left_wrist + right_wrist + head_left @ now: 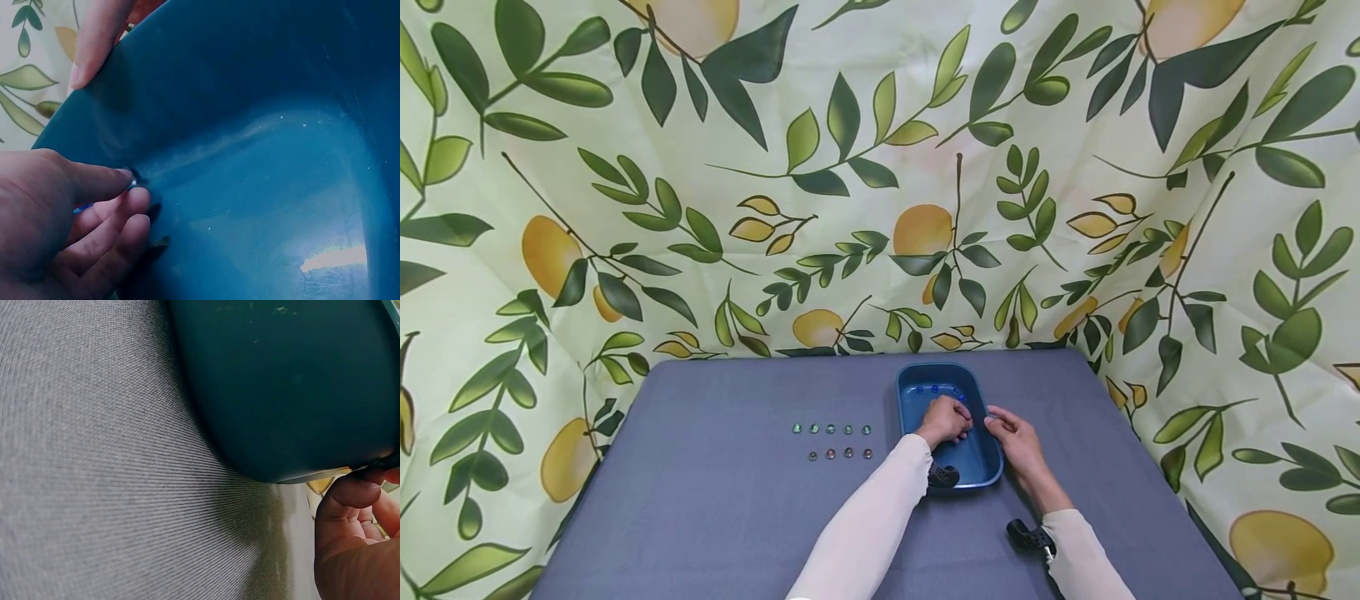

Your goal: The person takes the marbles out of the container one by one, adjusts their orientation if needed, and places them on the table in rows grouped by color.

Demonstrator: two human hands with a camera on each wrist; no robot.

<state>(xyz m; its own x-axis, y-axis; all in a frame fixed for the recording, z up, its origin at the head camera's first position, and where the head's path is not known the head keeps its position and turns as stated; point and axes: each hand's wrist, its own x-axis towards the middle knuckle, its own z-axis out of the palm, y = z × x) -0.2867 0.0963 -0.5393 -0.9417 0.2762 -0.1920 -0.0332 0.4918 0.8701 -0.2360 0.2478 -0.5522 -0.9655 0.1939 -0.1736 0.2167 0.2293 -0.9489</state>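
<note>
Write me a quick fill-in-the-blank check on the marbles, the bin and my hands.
1. The back row of small, round, green glassy marbles numbers ____.
2. The front row of small, round, reddish-brown glassy marbles numbers ____.
3. In the head view, both rows lie to the ____ of the rounded rectangular blue plastic bin.
4. There, the bare left hand reaches inside; the bare right hand is at the bin's ____-hand side.

Missing words: five; four; left; right.

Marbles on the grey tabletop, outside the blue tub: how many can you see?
9. Five greenish marbles make up the far row and four darker marbles the near row, both left of the blue tub. The left sleeve could hide others.
</note>
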